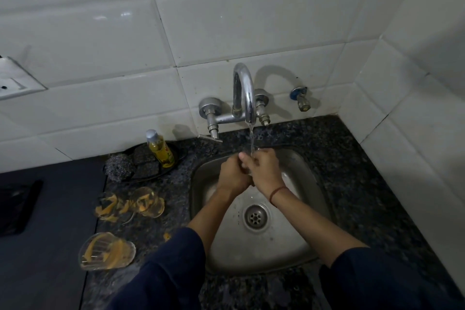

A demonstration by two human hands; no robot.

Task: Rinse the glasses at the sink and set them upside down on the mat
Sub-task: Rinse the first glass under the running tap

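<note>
Both hands meet over the sink [297, 234], right under the tap [245, 93]. The left hand [232, 173] and right hand [264, 168] are curled together round a clear glass [247, 171], which their fingers mostly hide, and a thin stream of water [251, 138] runs onto it. Left of the basin, on the speckled tabletop [352, 158], stand three yellow-patterned glasses [148, 201] — two close together, one nearer the dark sleeve. Behind them are a soap bottle [161, 150] and a steel scrubber [118, 166].
</note>
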